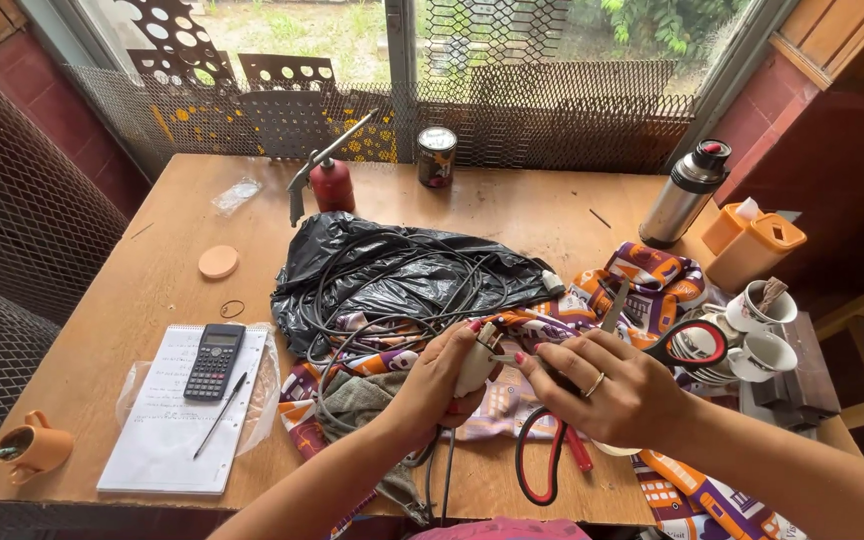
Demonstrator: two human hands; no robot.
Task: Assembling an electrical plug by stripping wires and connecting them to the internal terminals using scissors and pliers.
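My left hand (434,385) grips a small white plug-like part (476,366) with a cable hanging below it, held just above the table's front middle. My right hand (607,390), with a ring on one finger, meets it from the right; its fingertips pinch a small metal piece (504,357) sticking out of the white part. Under my right hand lie red-and-black scissors (540,462). A second pair of scissors (694,340) rests on the patterned cloth (652,268) just beyond my right hand. What the right fingertips hold is too small to make out fully.
A black plastic bag (392,265) with tangled black cables lies behind my hands. A calculator (214,360) and pen sit on a notepad (177,420) at left, beside an orange cup (37,448). Red oil can (331,185), tin (437,157), steel flask (684,195), orange containers (757,245) and white cups (762,330) stand around the table.
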